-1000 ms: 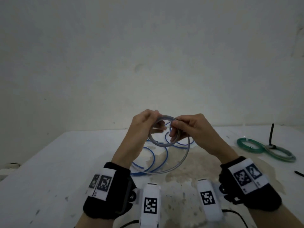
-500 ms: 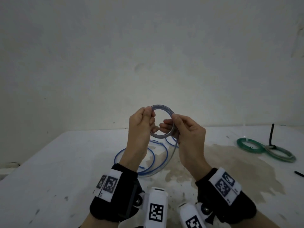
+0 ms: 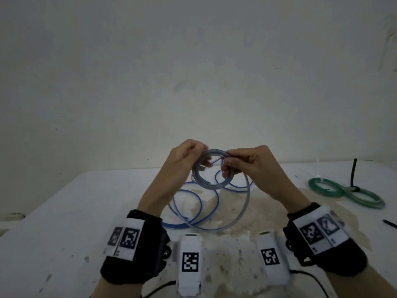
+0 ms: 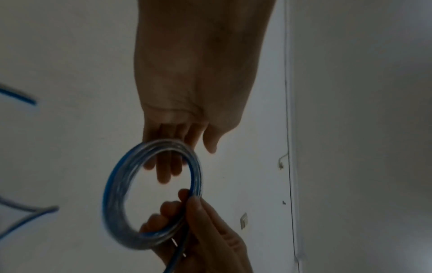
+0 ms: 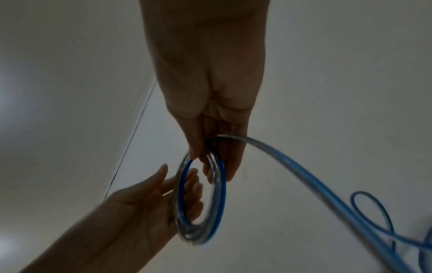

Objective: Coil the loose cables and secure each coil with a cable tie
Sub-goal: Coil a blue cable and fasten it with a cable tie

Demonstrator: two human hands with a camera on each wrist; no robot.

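Both hands, left (image 3: 184, 155) and right (image 3: 247, 162), pinch one round coil of glossy clear-and-blue plastic cable (image 3: 211, 171) above the stained white bench (image 3: 64, 211); its loose loops trail below; one tied green coil (image 3: 345, 192) lies right

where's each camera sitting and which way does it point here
head: worn on the head, looking forward and down at the white table and the wall; both forearms, wristbands, left hand and right hand show.
left wrist: looks along the left hand to its fingers; the right hand enters from below.
right wrist: looks along the right hand; the left hand enters lower left.
shared: all three show the blue cable coil between both hands.
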